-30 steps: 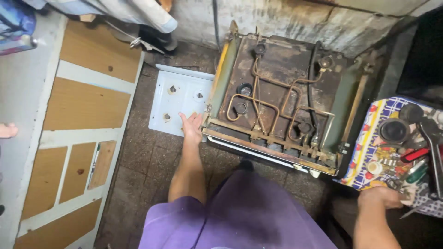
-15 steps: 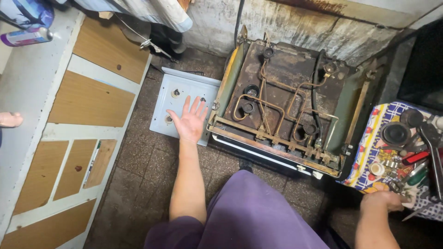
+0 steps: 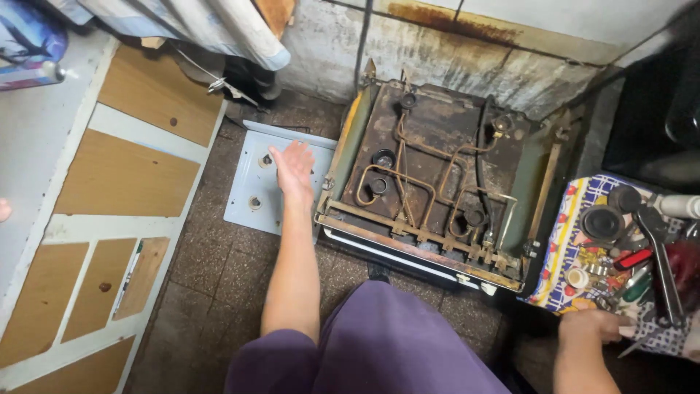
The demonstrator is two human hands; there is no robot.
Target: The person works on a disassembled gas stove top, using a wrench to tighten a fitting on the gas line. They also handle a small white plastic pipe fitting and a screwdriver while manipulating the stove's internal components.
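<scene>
**Hand over the panel, stove laid open**

Stove [image 3: 437, 182] sits on the tiled floor [image 3: 219, 270] against a stained wall, its top off, so rusty gas pipes [image 3: 408, 182] and burner cups show inside the brown tray. Just left of it a pale blue panel [image 3: 251, 197] with round holes lies flat on the floor, its right edge close to the stove's side.

The left hand [image 3: 292, 166] reaches out over the panel's right part, palm down, fingers spread and loosely straight, holding nothing. Whether it touches the panel or hovers just above cannot be told. The forearm runs back toward purple cloth [image 3: 379, 343] at the bottom of the view.

The right hand [image 3: 594, 325] is low on the right, at the near edge of a patterned cloth [image 3: 569, 270] covered with tools. Its fingers curl onto the cloth edge; whether they pinch anything cannot be told. On the cloth lie black burner caps [image 3: 601, 222], pliers [image 3: 660, 255] with dark handles, a red-handled tool [image 3: 631, 259] and small metal parts.

To the left stands a pale cabinet [image 3: 95, 219] with wooden door panels. A folded bundle of fabric [image 3: 189, 25] hangs near the top.
</scene>
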